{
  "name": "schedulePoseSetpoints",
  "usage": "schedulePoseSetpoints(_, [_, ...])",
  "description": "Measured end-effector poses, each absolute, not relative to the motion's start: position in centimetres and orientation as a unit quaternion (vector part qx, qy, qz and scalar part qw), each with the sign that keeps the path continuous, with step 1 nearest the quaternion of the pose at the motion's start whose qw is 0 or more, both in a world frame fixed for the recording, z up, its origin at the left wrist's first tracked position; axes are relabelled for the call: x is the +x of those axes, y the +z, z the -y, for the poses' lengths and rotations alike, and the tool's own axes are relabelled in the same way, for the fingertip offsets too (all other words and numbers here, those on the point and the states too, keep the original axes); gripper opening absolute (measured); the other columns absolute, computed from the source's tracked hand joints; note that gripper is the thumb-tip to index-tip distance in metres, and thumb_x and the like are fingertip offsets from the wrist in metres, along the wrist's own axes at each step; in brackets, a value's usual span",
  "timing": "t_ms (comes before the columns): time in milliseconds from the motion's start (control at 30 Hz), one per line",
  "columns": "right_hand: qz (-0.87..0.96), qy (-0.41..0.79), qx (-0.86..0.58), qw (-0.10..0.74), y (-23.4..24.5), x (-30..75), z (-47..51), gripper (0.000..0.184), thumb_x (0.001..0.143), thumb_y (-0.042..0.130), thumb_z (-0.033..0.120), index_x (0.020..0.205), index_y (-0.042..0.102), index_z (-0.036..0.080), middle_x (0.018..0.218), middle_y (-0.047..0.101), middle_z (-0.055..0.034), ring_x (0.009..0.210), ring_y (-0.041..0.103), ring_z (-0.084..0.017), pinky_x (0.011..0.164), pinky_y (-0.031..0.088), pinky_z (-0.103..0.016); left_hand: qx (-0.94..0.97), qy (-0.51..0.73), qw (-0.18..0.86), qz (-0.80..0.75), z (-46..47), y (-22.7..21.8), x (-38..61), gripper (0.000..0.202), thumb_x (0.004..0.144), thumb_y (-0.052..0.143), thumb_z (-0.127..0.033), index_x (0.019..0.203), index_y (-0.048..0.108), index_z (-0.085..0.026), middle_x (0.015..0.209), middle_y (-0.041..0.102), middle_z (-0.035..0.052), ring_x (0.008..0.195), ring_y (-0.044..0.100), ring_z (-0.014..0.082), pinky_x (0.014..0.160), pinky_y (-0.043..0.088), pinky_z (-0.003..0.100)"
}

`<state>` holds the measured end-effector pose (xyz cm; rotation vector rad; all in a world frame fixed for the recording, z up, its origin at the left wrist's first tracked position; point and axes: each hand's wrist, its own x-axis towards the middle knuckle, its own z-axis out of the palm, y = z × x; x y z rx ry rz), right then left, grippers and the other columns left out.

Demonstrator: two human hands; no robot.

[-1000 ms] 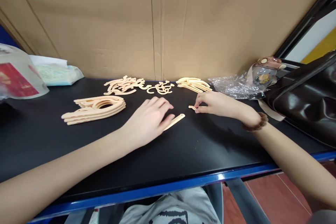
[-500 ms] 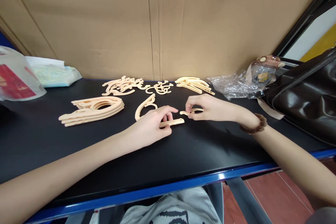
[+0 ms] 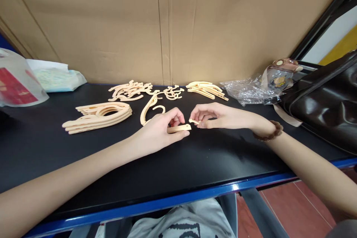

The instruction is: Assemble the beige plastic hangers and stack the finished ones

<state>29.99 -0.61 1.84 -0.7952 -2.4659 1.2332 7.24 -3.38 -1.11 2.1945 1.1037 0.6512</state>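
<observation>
My left hand (image 3: 163, 130) is closed around a pale peach plastic hanger piece (image 3: 149, 109); its curved hook end sticks up behind my fingers and its straight end points right past my thumb. My right hand (image 3: 216, 116) pinches a small peach plastic part (image 3: 193, 121) just to the right of that straight end, the two tips nearly touching. Both hands hover low over the black tabletop (image 3: 195, 160) near its middle.
A stack of assembled hangers (image 3: 97, 116) lies at the left. Loose hook pieces (image 3: 131, 91) and a pile of flat pieces (image 3: 206, 90) lie by the cardboard wall. Crinkled clear plastic (image 3: 248, 92) and a dark leather bag (image 3: 326, 102) sit right; plastic packets (image 3: 16, 83) far left.
My left hand lifted the hanger piece off the table and closed on it. My right hand brought the small part leftward until it met the piece's straight end.
</observation>
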Motion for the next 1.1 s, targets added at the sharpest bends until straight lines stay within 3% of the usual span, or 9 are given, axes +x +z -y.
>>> schedulePoseSetpoints(333, [0.825,0.474,-0.277,0.133,2.06,29.98,0.81,0.023,0.087,0.061,0.031,0.102,0.061,0.014,0.098,0.065,-0.0044,0.089,0.059,-0.013,0.082,0.046,-0.028,0.838,0.267,0.265,-0.395,3.38,-1.05,7.14,0.019,0.086,0.059,-0.039,0.088,0.058,-0.020,0.077,0.052,-0.0032,0.068,0.048,0.0111,0.060,0.038,0.024])
schedulePoseSetpoints(567, [0.830,0.466,-0.288,0.104,2.20,30.14,0.94,0.027,0.085,0.063,0.034,0.104,0.064,0.014,0.101,0.068,-0.0055,0.090,0.062,-0.014,0.084,0.047,-0.029,0.801,0.300,0.345,-0.387,3.61,-1.54,7.48,0.017,0.080,0.067,-0.031,0.092,0.060,-0.021,0.083,0.063,-0.0030,0.070,0.058,0.0108,0.065,0.047,0.023])
schedulePoseSetpoints(767, [0.829,0.464,-0.298,0.095,2.22,30.20,1.02,0.029,0.084,0.065,0.036,0.104,0.066,0.014,0.100,0.070,-0.0058,0.090,0.063,-0.015,0.083,0.049,-0.028,0.774,0.336,0.385,-0.374,3.79,-1.63,7.57,0.017,0.075,0.072,-0.028,0.086,0.063,-0.019,0.079,0.065,-0.0033,0.062,0.057,0.0086,0.060,0.047,0.020])
schedulePoseSetpoints(1100, [0.847,0.443,-0.279,0.092,1.78,30.04,1.04,0.029,0.084,0.064,0.035,0.103,0.068,0.013,0.097,0.071,-0.0054,0.089,0.065,-0.016,0.084,0.050,-0.028,0.764,0.325,0.402,-0.385,3.78,-1.94,7.49,0.015,0.074,0.073,-0.028,0.082,0.068,-0.017,0.071,0.066,-0.0021,0.066,0.061,0.0106,0.062,0.049,0.021])
